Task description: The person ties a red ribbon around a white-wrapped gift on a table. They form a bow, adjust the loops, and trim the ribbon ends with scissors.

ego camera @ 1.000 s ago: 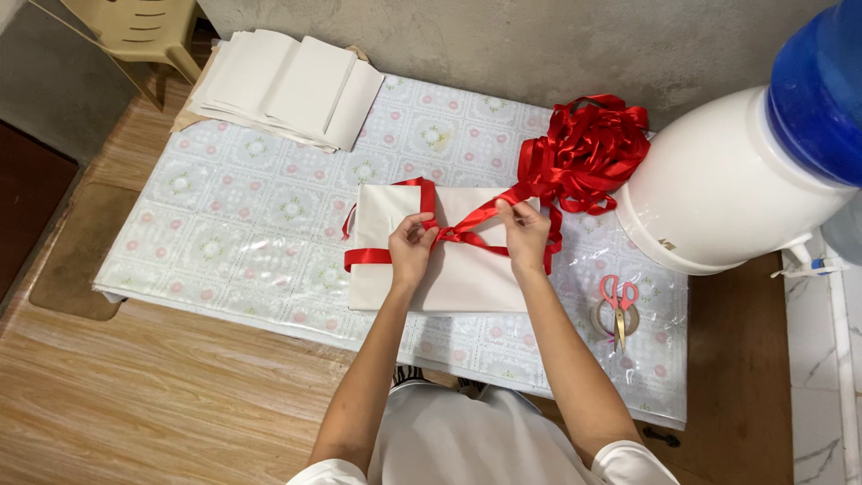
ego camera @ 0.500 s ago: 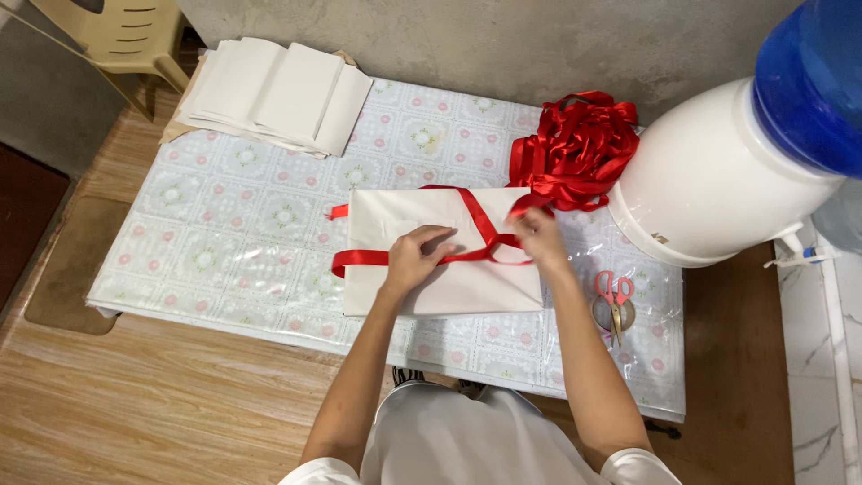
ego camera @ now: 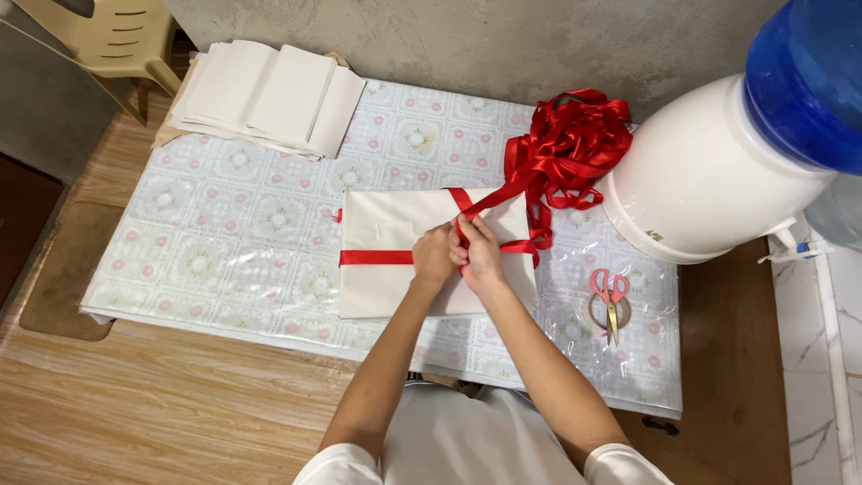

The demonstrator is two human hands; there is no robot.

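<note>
Red ribbon (ego camera: 386,257) is pinched in the grip of both hands, left hand (ego camera: 435,258) and right hand (ego camera: 480,256) pressed together at the middle of the white package (ego camera: 386,287). Half a second ago they were apart, the right one out at 3 o'clock; now the strands cross under the fingers, so the wrap looks drawn tight. Toward 1 o'clock lies the loose ribbon heap (ego camera: 570,144); scissors (ego camera: 611,301) rest at 3 o'clock on the worktop (ego camera: 224,242).

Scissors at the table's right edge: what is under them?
The red-handled scissors lie on a roll of clear tape. The tape's middle is covered by them.
</note>
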